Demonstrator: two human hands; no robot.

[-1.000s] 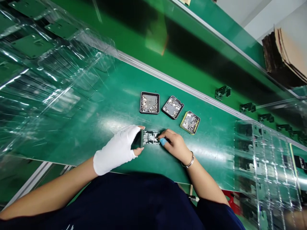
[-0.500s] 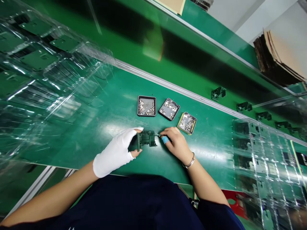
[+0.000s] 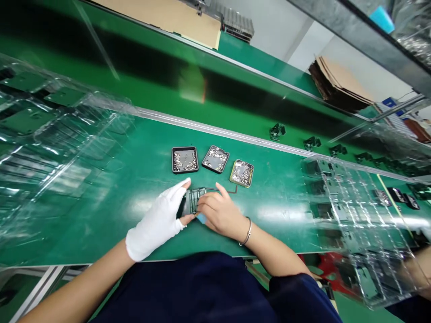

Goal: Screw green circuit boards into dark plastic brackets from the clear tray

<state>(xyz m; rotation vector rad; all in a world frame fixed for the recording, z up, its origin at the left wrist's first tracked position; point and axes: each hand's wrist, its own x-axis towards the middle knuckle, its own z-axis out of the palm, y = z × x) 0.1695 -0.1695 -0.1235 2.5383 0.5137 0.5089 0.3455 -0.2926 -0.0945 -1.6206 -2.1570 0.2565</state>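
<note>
My left hand, in a white glove with bare fingertips, grips a dark green slotted part from its left side, thumb at the near edge. The bare fingers of my right hand close on the right end of the same part and hide some of it. Blue wrapping shows on the right thumb. A thin L-shaped hex key runs behind my raised right index finger, its short bent end at the right. Whether that finger touches the key, I cannot tell.
Beyond my hands stand three small trays of metal pieces: a left tray, a middle tray and a yellow-edged tray. Clear plastic trays flank me, left and right. Similar green parts line the raised strip. Another person's arm shows far right.
My right hand has moved left onto the part, which now shows a different, slotted face. The hex key has become visible along its length. The whole view has shifted.
</note>
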